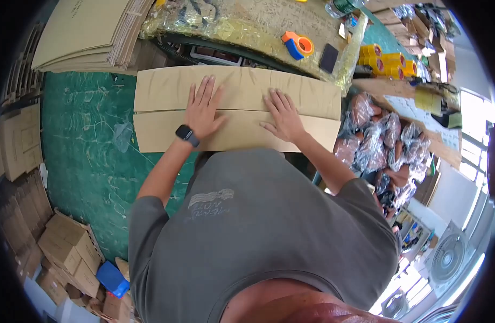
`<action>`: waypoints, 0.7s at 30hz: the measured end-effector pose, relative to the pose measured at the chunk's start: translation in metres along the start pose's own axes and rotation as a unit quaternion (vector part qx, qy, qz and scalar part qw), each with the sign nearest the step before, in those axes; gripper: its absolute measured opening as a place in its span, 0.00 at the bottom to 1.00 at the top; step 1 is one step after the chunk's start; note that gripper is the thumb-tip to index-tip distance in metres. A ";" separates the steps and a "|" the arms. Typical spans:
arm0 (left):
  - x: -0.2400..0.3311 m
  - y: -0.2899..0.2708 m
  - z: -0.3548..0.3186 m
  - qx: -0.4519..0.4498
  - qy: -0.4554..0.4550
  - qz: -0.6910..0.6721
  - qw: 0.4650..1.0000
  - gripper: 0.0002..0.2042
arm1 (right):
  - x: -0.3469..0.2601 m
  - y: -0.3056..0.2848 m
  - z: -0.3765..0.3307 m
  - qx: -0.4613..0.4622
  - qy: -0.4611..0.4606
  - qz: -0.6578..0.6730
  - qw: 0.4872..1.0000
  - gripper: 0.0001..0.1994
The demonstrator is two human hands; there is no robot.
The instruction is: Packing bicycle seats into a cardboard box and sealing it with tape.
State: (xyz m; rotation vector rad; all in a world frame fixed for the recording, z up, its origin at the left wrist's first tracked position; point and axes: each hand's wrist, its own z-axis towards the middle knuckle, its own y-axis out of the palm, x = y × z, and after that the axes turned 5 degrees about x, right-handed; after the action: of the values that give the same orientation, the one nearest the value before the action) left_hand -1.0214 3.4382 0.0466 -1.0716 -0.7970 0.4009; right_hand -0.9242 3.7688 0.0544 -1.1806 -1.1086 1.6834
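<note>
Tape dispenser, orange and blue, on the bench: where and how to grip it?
Probably pinch the tape dispenser by its blue part, right hand coming from the wearer's side: that part faces the wearer, and the dark phone lies apart, to the right.

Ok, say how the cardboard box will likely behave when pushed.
The cardboard box is probably stiff: its flaps lie nearly flat under the left hand and right hand. They could give along the seam, where a gap shows. Weight is unclear; its inside is hidden.

Pale lettering (211, 203) on grey shirt (279, 220); print (75, 8) on cardboard stack (80, 40) illegible
</note>
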 end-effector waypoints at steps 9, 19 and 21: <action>-0.018 0.051 0.038 -0.089 -0.033 0.011 0.995 0.48 | 0.250 0.065 0.137 -0.026 0.227 -0.122 0.966 0.29; -0.035 0.035 0.124 -0.253 -0.010 0.074 0.965 0.74 | 0.231 0.060 0.194 0.065 0.227 0.153 0.960 0.28; -0.041 0.029 0.114 -0.270 -0.014 0.066 0.961 0.75 | 0.201 0.035 0.229 -0.089 0.288 0.360 0.883 0.28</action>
State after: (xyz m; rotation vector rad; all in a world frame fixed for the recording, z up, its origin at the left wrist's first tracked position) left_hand -1.1314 3.4958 0.0332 -1.6371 -0.8879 0.3166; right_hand -1.2000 3.8949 0.0088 -2.2278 -0.4620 1.5549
